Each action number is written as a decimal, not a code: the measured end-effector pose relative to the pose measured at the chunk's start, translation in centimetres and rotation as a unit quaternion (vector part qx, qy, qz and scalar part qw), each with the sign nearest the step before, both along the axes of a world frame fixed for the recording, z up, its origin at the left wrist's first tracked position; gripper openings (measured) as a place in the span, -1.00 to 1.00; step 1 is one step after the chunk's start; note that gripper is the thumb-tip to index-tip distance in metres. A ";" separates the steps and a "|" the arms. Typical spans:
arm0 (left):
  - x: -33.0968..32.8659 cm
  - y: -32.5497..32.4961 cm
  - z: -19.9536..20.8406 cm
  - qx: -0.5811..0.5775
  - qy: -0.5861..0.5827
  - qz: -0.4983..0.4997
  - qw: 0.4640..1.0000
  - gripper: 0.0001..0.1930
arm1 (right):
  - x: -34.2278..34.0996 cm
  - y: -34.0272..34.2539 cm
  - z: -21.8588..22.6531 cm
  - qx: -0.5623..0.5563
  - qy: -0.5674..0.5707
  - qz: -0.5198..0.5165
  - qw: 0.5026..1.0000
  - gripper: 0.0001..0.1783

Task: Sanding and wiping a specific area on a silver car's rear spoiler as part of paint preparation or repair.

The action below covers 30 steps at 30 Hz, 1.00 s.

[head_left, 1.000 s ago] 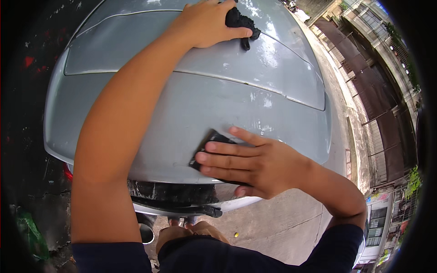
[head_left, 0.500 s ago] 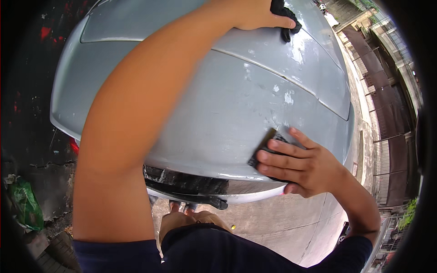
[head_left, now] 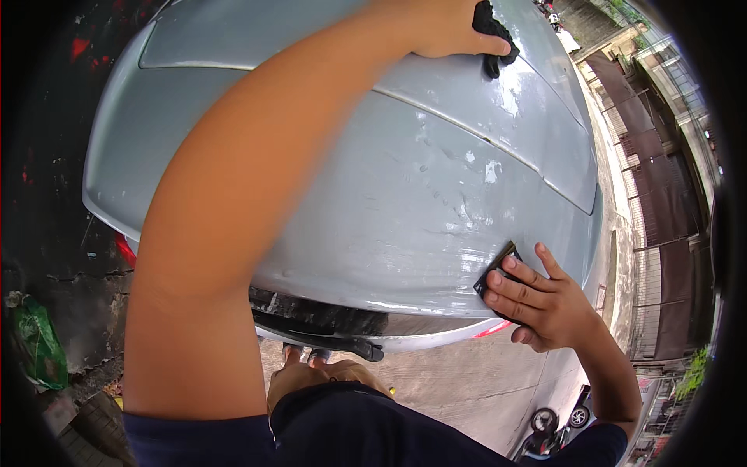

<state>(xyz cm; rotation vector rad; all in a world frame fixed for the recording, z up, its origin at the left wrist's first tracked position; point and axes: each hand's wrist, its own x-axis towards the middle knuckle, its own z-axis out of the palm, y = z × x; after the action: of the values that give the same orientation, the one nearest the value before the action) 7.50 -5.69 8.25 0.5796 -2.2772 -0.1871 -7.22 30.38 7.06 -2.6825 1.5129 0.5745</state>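
Along grey metal car bodywork (head_left: 381, 202), near-right, the right hand (head_left: 546, 307) holds a black rectangular pad (head_left: 493, 272) beneath splayed fingers, seemingly spreading pressure; farther up, the left hand (head_left: 451, 31) clasps crumpled black cloth (head_left: 484, 17).

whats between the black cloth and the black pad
In the head view, only grey bodywork, with a seam and pale patches, separates cloth and pad.

At one o'clock, the left grip (head_left: 453, 29) holds a black cloth (head_left: 489, 21) on the grey car body (head_left: 366, 210). At four o'clock, the right grip (head_left: 551, 305) holds a black pad (head_left: 498, 265) under its stretched fingers.
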 end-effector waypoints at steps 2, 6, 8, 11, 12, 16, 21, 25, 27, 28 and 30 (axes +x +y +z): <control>0.0 0.0 -0.1 0.001 -0.007 -0.005 1.000 -0.21 | 2.7 -1.9 0.0 0.002 -0.024 0.004 1.000 -0.22; 0.8 -0.4 -0.5 0.034 0.005 -0.019 0.999 -0.20 | 9.0 -8.5 -1.5 0.003 -0.088 0.058 0.994 -0.19; 0.5 -0.1 -0.6 0.033 0.005 -0.018 0.999 -0.19 | 9.4 -8.4 -1.5 0.005 -0.116 0.040 0.992 -0.17; 1.3 -0.5 -1.6 0.014 0.016 0.005 1.000 -0.20 | 4.3 -2.6 -1.3 0.027 -0.083 0.008 0.996 -0.20; 0.4 0.2 -1.5 -0.014 0.016 0.016 1.000 -0.20 | 4.3 -2.3 -0.6 0.029 -0.065 -0.034 0.997 -0.22; 1.0 0.5 -0.3 0.021 -0.005 -0.015 1.000 -0.21 | 7.5 -8.4 -1.2 -0.042 -0.086 -0.001 0.995 -0.27; 1.4 -2.3 -1.5 -0.023 0.022 -0.047 0.998 -0.17 | 9.9 -13.5 -2.5 -0.156 -0.088 0.004 0.984 -0.28; 3.6 -3.4 -0.8 -0.023 -0.055 -0.065 0.996 -0.13 | 6.4 -5.2 -2.0 -0.034 -0.080 -0.055 0.995 -0.26; 3.1 -2.9 -0.4 -0.005 -0.057 -0.053 0.997 -0.12 | 5.6 -4.2 -1.9 -0.034 -0.071 -0.088 0.993 -0.24; 3.2 -2.8 -0.6 -0.003 -0.059 -0.060 0.996 -0.12 | 6.7 -5.7 -1.7 -0.032 -0.074 -0.095 0.992 -0.24; 3.0 -3.1 -0.5 -0.013 -0.011 -0.064 0.998 -0.12 | 9.3 -11.9 -0.7 -0.096 -0.054 -0.049 0.993 -0.24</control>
<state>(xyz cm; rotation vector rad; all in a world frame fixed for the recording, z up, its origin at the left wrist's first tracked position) 10.50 -8.83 7.73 0.4243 -2.3359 -0.2143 2.05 18.48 6.39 -2.7014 1.7409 0.2874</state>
